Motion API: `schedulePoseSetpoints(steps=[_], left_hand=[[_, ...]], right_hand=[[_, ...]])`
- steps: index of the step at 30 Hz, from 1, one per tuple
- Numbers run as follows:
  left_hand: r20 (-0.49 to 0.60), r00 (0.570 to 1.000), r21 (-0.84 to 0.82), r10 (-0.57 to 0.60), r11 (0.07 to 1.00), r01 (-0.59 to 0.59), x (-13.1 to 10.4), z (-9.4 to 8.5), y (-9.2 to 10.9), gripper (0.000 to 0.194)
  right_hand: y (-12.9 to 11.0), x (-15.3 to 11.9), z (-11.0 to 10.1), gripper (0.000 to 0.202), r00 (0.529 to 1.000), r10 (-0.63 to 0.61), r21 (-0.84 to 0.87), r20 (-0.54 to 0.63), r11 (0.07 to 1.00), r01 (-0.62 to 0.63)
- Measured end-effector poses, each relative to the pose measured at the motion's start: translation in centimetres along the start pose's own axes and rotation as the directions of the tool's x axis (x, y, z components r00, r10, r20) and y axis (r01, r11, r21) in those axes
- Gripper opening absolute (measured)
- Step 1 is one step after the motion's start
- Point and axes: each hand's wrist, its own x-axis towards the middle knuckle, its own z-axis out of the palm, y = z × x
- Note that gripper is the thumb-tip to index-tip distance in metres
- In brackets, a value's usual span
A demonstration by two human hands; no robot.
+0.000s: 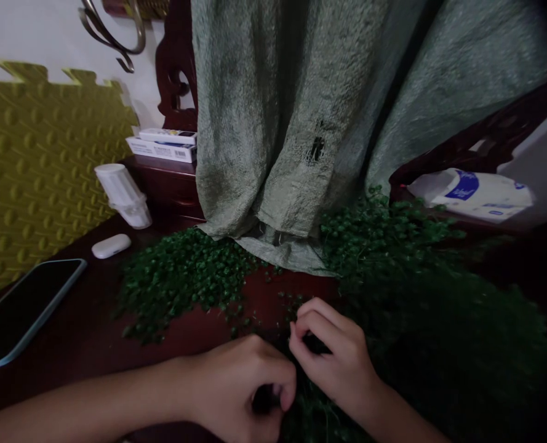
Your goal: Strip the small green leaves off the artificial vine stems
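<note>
My left hand [250, 384] is at the bottom centre, its fingers curled in. What it holds, if anything, is hidden. Just to its right, my right hand [335, 351] has thumb and forefinger pinched together. Nothing I can name shows between the fingertips. A heap of small green pods [185, 277] lies on the dark red wooden table [130, 344], beyond my left hand. On the right spreads a bushy pile of green stems with pods [393, 246], dark and blurred toward the front. Some of these stems also lie under my right hand.
A grey-green woven sack [236, 123] hangs down behind the heaps. At left are a phone [28, 307], a white earbud case [111, 246] and a white cup-like container [125, 194]. Small boxes [162, 149] sit behind; a tissue pack [480, 194] is at right.
</note>
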Motion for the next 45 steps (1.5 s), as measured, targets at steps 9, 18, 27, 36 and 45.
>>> schedulePoseSetpoints(steps=[9,18,27,36,45], left_hand=[[0.004,1.000,0.006,-0.018,1.000,0.018,0.0,-0.1,0.1,0.016],[-0.015,1.000,0.020,0.006,1.000,-0.006,0.0,-0.1,0.3,0.017],[-0.029,1.000,0.040,0.010,0.999,-0.009,0.0,0.0,0.3,0.017],[0.004,1.000,0.043,0.019,0.999,-0.019,0.1,-0.1,0.1,0.016],[-0.199,0.973,-0.104,-0.118,0.990,0.098,0.4,-0.2,0.8,0.014]], right_hand=[[0.3,-0.3,0.2,0.024,0.997,0.029,0.037,0.074,0.999,-0.032],[0.6,-0.5,0.3,0.031,0.997,0.023,0.006,0.069,1.000,-0.024],[0.7,-0.6,0.4,0.035,0.995,0.007,-0.008,0.102,1.000,-0.006],[0.4,0.0,0.2,0.021,0.992,0.056,0.049,0.115,0.997,-0.062],[0.0,0.3,-0.2,0.020,0.998,0.051,0.035,0.023,0.998,-0.052]])
